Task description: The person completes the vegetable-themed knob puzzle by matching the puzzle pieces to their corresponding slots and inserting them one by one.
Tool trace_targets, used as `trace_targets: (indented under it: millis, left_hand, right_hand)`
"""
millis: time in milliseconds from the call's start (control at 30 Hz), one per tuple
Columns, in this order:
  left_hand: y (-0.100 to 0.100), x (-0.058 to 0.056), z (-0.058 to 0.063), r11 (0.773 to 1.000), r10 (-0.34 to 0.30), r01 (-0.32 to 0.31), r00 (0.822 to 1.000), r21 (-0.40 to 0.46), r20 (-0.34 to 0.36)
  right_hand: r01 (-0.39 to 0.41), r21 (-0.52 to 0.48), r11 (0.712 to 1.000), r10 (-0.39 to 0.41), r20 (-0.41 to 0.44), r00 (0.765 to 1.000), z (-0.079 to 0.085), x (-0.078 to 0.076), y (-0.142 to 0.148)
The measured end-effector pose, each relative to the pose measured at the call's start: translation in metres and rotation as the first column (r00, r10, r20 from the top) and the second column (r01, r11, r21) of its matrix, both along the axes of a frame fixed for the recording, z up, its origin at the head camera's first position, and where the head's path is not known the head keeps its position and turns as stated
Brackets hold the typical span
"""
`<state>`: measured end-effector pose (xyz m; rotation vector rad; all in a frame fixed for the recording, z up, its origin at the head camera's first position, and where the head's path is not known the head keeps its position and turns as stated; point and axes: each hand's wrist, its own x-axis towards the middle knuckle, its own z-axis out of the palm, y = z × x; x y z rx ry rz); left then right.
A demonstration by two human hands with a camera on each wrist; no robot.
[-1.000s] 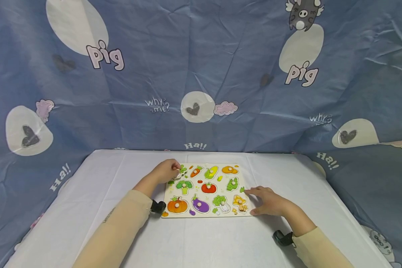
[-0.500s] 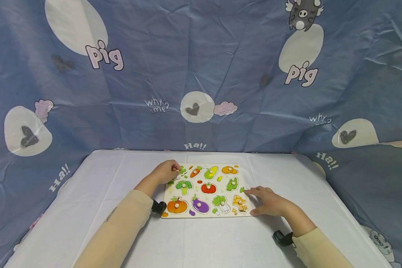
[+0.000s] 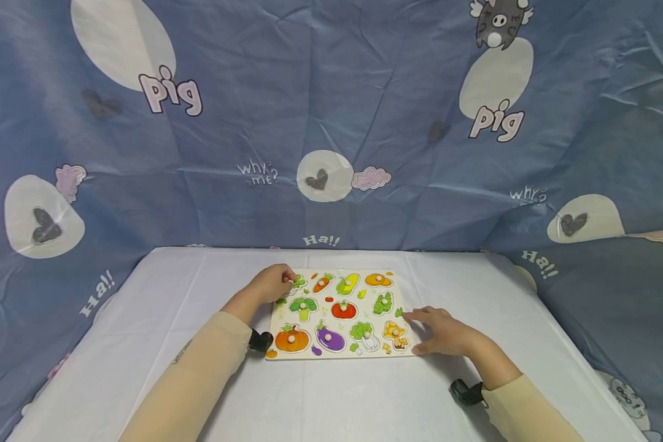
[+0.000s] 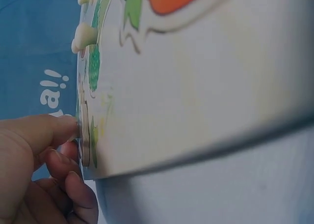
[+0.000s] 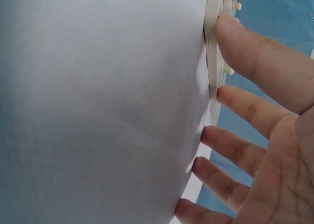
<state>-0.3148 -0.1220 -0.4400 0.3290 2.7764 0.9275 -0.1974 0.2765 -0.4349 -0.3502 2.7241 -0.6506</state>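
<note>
A white wooden vegetable puzzle board [image 3: 364, 316] lies on the white table. My left hand [image 3: 272, 284] is over its far left corner, thumb and finger pinching a green-leaved puzzle piece [image 3: 299, 282]. In the left wrist view this piece [image 4: 85, 140] stands slightly proud of the board surface; its knob is hidden by the fingers. My right hand [image 3: 442, 331] rests at the board's right edge with fingers spread. In the right wrist view its thumb and index fingertip touch the board's edge [image 5: 212, 47], while the other fingertips rest on the cloth.
Knobbed pieces sit in the board, among them a carrot [image 3: 323, 283], corn [image 3: 348, 283], broccoli [image 3: 304, 307], tomato [image 3: 344, 310], pumpkin [image 3: 293, 339] and eggplant [image 3: 330, 338]. A blue printed curtain [image 3: 331, 110] hangs behind the white-covered table [image 3: 337, 399].
The green-leaved piece, tilted with its white part showing a second ago, now lies flatter at the board's far left corner under my left fingers. My right hand stays put.
</note>
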Motion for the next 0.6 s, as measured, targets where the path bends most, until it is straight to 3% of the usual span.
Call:
trace_targets:
  millis: [600]
  left_hand:
    - [0.0039,0.0018,-0.0015,1.000,0.011,-0.011,1.000,-0.002,-0.003]
  right_hand:
    - [-0.007,0.015,1.000,0.007,0.004,1.000,0.0021,0.0013,-0.0007]
